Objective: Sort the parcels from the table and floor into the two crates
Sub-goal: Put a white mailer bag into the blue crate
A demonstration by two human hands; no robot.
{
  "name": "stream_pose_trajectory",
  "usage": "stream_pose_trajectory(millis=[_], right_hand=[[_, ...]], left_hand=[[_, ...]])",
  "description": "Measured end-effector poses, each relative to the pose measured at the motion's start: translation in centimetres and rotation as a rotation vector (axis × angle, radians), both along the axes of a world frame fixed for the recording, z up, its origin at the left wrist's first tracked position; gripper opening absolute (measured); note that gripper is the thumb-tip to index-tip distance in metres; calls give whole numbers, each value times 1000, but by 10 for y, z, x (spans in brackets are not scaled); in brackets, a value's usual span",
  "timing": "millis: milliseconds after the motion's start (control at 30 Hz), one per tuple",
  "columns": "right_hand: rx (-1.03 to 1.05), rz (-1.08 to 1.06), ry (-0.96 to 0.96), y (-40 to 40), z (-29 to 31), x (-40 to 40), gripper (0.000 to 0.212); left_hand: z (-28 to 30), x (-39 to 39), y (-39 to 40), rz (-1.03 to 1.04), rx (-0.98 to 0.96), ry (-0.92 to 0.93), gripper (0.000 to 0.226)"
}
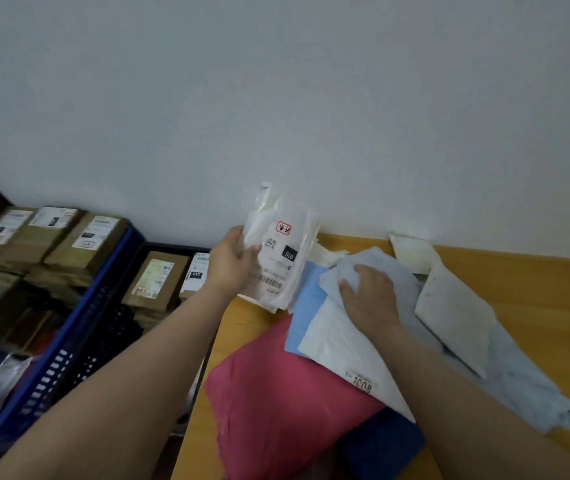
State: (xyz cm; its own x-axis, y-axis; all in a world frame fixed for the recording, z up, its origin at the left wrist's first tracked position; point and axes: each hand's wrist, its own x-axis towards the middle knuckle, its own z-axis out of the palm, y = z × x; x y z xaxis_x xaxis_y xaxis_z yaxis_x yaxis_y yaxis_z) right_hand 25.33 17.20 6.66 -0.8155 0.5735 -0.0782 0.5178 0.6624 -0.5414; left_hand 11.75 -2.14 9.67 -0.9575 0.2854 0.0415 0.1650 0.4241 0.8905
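At the table's left edge: the left hand [233, 259] grips a white plastic mailer [278, 251] with a "010" label, held up on end above the wooden table [526, 289] and close to the wall.
Right hand: the right hand [368, 294] lies on a pale blue mailer [342, 327]; fingertips bend over its top edge, so it looks like the start of a grip, though I cannot tell whether it is pinching yet.
Pile: the pale blue mailer lies on a pink parcel [276, 403], with a dark blue parcel [384, 445] beside it and white padded envelopes [453, 313] near the wall.
Crates: a black crate [127, 327] just left of the table holds brown boxes; a blue crate [72, 327] beyond it holds more.
Risk, slipping: the white mailer is slick and held by one edge, so it could slide out on the way over.
Risk, wrong crate: both crates stand touching, and a hasty toss may land it in the wrong one.
Risk, dragging: lifting the pale blue mailer could pull neighbours off the table edge.
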Motion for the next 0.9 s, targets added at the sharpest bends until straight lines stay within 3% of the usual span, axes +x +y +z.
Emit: stream_pose_trajectory(millis=[133, 267, 400, 467, 500, 567, 600, 700, 767, 833, 900], right_hand=[[-171, 62, 137, -24, 19, -5, 44], [-381, 38, 243, -43, 32, -1, 32], [-410, -40, 335, -50, 35, 1, 31], [-381, -88, 408, -50, 39, -1, 39], [-316, -109, 412, -49, 42, -1, 53], [-91, -88, 336, -48, 48, -3, 85], [17, -27, 295, -50, 51, -5, 88], [11, 165, 279, -64, 60, -13, 57], [-72, 62, 363, -78, 64, -17, 28], [-152, -127, 470, -89, 67, -18, 12], [-371, -305, 633, -99, 73, -20, 5]], left_hand=[[13, 26, -4, -41, 207, -177, 11], [17, 42, -6, -81, 259, -216, 13], [19, 45, -12, -153, 213, -180, 17], [26, 36, -20, -219, 103, -144, 20], [30, 29, -24, -272, -19, -97, 22], [42, 12, -32, -422, -409, 110, 26], [50, 6, -35, -498, -582, 226, 28], [77, -8, -35, -653, -807, 509, 34], [92, -16, -33, -606, -809, 705, 40], [100, -22, -35, -378, -633, 778, 62], [104, -23, -40, -230, -304, 586, 91]])
